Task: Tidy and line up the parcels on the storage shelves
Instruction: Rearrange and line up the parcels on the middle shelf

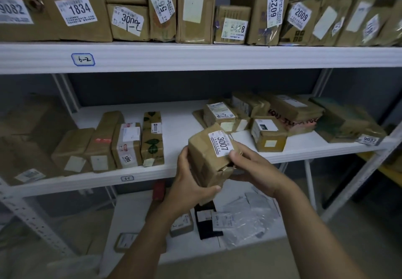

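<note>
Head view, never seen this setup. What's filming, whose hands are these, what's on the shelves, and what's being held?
No machine here: a person wears one wide-angle camera on the head, looking forward and down, so this single picture is their view. The arms entering from below are theirs. The left hand and right hand both grip a brown cardboard parcel with a white label reading 3007, held in front of the middle shelf. On that shelf a row of parcels stands at the left, ending in a leaf-printed parcel; a loose heap of parcels lies at the right. The upper shelf, with a 6-2 tag, carries numbered boxes. The bottom shelf holds grey bags.
</note>
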`<action>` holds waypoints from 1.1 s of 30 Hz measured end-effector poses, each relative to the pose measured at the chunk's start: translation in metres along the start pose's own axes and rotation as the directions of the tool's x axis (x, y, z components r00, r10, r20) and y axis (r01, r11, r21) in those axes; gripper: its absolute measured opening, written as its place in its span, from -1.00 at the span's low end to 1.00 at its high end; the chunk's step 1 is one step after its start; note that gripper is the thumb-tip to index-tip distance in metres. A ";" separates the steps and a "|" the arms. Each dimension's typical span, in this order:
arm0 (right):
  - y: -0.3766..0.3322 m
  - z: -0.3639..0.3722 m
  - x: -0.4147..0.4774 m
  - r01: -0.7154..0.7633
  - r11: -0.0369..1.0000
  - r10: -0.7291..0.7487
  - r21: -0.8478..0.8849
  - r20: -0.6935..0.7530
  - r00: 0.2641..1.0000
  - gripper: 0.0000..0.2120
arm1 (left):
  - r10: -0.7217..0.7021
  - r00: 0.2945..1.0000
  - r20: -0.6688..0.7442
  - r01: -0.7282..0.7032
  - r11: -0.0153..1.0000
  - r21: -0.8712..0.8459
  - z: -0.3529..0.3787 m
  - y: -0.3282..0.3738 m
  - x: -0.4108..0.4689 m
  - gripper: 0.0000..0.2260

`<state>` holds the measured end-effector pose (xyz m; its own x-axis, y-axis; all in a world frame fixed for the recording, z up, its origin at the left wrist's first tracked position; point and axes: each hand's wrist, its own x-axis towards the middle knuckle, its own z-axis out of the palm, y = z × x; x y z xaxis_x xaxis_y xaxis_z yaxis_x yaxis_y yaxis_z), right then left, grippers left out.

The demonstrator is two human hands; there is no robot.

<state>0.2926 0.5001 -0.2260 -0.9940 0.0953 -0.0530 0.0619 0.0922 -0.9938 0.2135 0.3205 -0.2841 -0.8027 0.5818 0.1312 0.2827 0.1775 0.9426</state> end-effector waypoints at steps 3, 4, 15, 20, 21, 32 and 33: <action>-0.013 -0.013 -0.009 0.020 0.999 -0.021 0.027 0.034 0.999 -0.50 | 0.050 0.998 0.030 -0.049 0.998 -0.034 0.010 0.023 -0.004 0.11; -0.017 -0.019 -0.013 0.031 0.998 -0.034 0.049 0.045 0.998 -0.45 | 0.065 0.997 0.040 -0.062 0.996 -0.065 0.013 0.031 -0.005 0.08; 0.000 -0.029 -0.008 0.177 0.983 -0.176 -0.041 0.024 0.984 -0.20 | 0.105 0.992 -0.064 -0.101 0.993 0.056 0.016 0.048 0.018 -0.10; 0.018 -0.018 0.018 0.142 0.983 -0.144 -0.114 -0.015 0.989 -0.29 | 0.038 0.994 -0.106 -0.032 0.997 0.063 0.011 0.018 0.025 -0.24; 0.021 -0.015 0.022 0.127 0.987 -0.129 -0.104 -0.019 0.991 -0.36 | 0.036 0.991 -0.127 -0.026 0.996 0.080 0.010 0.012 0.027 -0.27; 0.024 0.034 0.088 0.020 0.979 -0.061 -0.202 -0.195 0.979 -0.50 | 0.152 0.977 -0.150 -0.063 0.875 0.480 -0.034 -0.027 0.049 -0.50; 0.025 0.039 0.094 0.003 0.988 -0.034 -0.151 -0.202 0.979 -0.53 | 0.173 0.971 -0.167 -0.055 0.836 0.545 -0.044 -0.030 0.052 -0.48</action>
<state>0.1974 0.4729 -0.2600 -0.9568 0.2908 0.0012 0.0722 0.2415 -0.9677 0.1399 0.3106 -0.2921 -0.8181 0.4629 0.3414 0.5670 0.5492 0.6139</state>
